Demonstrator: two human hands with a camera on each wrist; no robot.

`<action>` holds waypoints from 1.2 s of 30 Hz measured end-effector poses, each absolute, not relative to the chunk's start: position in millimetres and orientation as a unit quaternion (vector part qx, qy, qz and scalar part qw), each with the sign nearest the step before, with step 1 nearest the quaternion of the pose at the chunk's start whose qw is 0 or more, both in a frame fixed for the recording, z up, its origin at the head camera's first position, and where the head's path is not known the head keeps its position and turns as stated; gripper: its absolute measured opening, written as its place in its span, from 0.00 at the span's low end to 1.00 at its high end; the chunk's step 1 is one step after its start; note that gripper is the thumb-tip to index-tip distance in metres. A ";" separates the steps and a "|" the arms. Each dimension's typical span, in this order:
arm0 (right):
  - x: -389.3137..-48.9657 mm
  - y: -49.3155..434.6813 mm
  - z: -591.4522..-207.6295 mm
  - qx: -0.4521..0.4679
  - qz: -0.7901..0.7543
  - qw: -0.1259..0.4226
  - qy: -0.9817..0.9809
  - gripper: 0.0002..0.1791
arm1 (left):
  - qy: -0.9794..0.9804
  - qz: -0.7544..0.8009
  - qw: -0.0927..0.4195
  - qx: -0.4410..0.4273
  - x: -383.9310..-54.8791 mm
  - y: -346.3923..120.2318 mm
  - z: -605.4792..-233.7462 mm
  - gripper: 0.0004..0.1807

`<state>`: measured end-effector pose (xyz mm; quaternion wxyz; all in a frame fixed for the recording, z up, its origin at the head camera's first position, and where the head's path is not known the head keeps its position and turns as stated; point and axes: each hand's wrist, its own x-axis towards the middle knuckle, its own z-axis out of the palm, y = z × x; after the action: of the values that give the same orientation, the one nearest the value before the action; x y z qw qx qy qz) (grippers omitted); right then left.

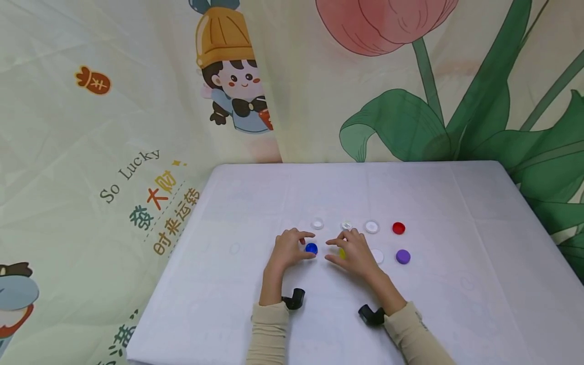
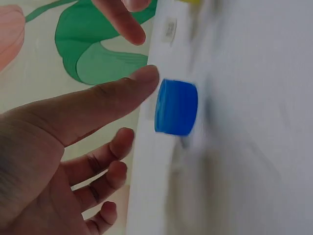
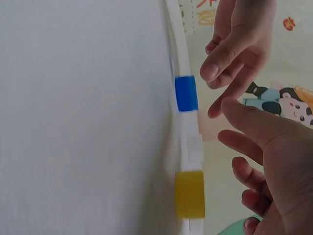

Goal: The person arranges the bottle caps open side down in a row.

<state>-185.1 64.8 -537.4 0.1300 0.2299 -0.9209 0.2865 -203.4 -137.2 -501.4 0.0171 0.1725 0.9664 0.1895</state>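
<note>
The left hand [image 1: 283, 251] had thumb and fingers spread, pinching nothing; the blue cap [image 1: 311, 248] sat just right of it, at the mouth of that gap. Couldn't tell if the thumb tip touched. The cap stood upright, round from above, so no long axis along the table. The left hand was nearer; the right hand [image 1: 357, 255], also spread, was right of the blue cap, yellow cap [image 3: 190, 195] by its fingers. Purple cap [image 1: 403, 256] lay farther right of blue.
</note>
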 end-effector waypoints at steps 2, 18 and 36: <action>-185.6 57.9 -539.0 0.234 0.283 0.140 -0.920 0.18 | 0.968 0.187 0.027 0.164 -203.6 -141.6 -503.1 0.27; -187.7 28.8 -543.9 0.214 0.231 0.112 -0.942 0.16 | 0.957 0.244 0.031 0.154 -204.2 -150.3 -520.0 0.16; -183.2 58.9 -507.2 0.217 0.355 0.158 -0.895 0.16 | 0.898 0.378 -0.024 0.224 -199.7 -141.1 -496.9 0.16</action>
<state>-183.2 58.9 -507.2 0.1583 0.2174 -0.8952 0.3554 -199.7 -141.1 -496.9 -0.0235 0.2242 0.8981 0.3776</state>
